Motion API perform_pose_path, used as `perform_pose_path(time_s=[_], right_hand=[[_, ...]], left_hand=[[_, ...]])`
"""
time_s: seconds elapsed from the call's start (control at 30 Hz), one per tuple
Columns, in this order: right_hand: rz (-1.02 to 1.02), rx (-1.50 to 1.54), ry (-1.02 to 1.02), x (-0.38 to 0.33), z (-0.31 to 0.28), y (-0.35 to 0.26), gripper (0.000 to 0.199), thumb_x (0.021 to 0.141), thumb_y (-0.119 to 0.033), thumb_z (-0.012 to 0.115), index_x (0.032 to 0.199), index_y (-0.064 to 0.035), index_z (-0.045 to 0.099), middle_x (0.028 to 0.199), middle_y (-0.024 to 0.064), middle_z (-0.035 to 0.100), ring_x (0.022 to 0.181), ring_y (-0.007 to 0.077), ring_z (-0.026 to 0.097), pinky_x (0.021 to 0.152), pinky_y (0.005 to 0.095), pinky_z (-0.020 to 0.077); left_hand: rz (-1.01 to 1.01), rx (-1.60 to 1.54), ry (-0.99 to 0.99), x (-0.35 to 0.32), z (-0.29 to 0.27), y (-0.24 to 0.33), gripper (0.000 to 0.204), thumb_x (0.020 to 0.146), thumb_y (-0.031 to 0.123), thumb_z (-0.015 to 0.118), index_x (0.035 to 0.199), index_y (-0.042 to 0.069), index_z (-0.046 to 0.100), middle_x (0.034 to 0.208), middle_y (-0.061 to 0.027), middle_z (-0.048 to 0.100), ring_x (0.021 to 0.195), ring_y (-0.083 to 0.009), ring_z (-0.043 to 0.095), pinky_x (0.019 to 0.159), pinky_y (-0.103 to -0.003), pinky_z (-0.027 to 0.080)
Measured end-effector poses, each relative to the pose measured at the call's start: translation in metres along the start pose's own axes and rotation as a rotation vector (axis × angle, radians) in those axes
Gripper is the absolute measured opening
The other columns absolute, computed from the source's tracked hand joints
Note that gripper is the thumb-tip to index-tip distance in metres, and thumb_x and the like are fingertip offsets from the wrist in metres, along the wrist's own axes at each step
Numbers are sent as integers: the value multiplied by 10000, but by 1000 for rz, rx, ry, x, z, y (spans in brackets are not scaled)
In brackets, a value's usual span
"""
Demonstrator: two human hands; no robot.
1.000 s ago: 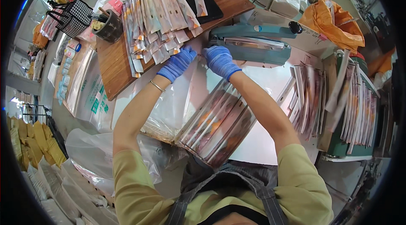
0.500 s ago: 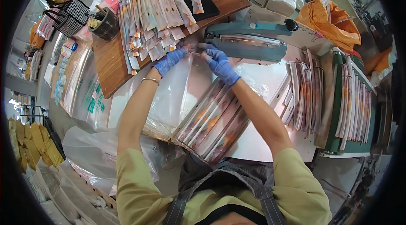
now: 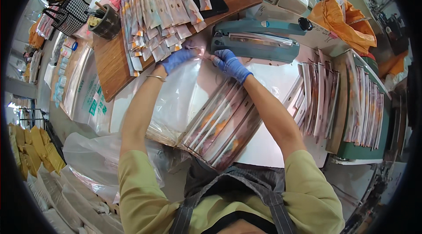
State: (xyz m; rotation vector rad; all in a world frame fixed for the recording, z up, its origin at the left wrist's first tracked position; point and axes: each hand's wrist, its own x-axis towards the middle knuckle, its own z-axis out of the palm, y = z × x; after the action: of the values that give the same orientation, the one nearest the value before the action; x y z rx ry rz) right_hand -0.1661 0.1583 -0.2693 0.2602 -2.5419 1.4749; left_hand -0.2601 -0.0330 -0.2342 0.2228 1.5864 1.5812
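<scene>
Both hands wear blue fabric gloves and meet just in front of the blue-grey bag sealer (image 3: 257, 43). My left hand (image 3: 178, 60) is smeared by motion, its fingertips at a shiny bit of clear film. My right hand (image 3: 234, 65) has its fingers curled and pressed together at the tips; what they pinch is too small to make out. Under the left forearm spreads a clear plastic bag (image 3: 172, 97). A row of long, narrow packets (image 3: 222, 124) with orange and mauve patterns lies slanted below my right hand, partly under clear film.
More narrow packets (image 3: 162, 10) fan over a wooden board (image 3: 110, 69), near a dark tablet (image 3: 217, 1) and a pen pot (image 3: 105, 23). At right are packet stacks (image 3: 318, 97) and a green crate (image 3: 360, 151) with packets. An orange sack (image 3: 340, 21) stands behind.
My right hand has shifted slightly right and down, and the gap between the hands has widened. The left hand has moved a little left and blurred. The packets lie as before.
</scene>
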Motion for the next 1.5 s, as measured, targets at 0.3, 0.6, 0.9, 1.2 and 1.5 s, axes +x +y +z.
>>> perform_pose_path(time_s=[0.3,0.6,0.9,1.2,1.5], right_hand=[[45,414,-64,33,20,-77,196,802,-156,533,798,32,586,664,112,602,592,180,561,599,307,456],[-22,-200,180,28,38,-55,69,720,-77,572,783,-49,575,722,184,569,684,373,543,588,377,446],[6,-35,136,28,45,-1,112,745,-101,606,784,4,607,636,142,584,571,182,565,541,300,447],[229,785,141,31,63,-20,76,697,-67,617,727,2,619,621,33,586,539,96,508,504,250,430],[236,799,197,30,68,-9,137,692,-45,581,809,23,607,668,45,602,576,102,532,539,246,454]], left_hand=[[180,7,-133,7,-13,-20,154,722,-11,586,868,34,565,859,-53,580,796,-141,546,754,-248,452],[539,763,77,-4,-8,-17,274,752,44,563,1024,38,538,959,-99,575,890,-190,537,809,-271,424],[351,637,165,15,-25,-28,242,850,213,487,1020,45,521,902,-46,581,820,-157,522,759,-263,421],[287,282,62,-3,-26,-17,166,856,194,505,925,52,557,821,7,546,765,-101,481,726,-219,411],[340,190,-74,8,-28,-28,277,750,69,597,1008,41,497,937,-36,555,845,-126,518,776,-227,431]])
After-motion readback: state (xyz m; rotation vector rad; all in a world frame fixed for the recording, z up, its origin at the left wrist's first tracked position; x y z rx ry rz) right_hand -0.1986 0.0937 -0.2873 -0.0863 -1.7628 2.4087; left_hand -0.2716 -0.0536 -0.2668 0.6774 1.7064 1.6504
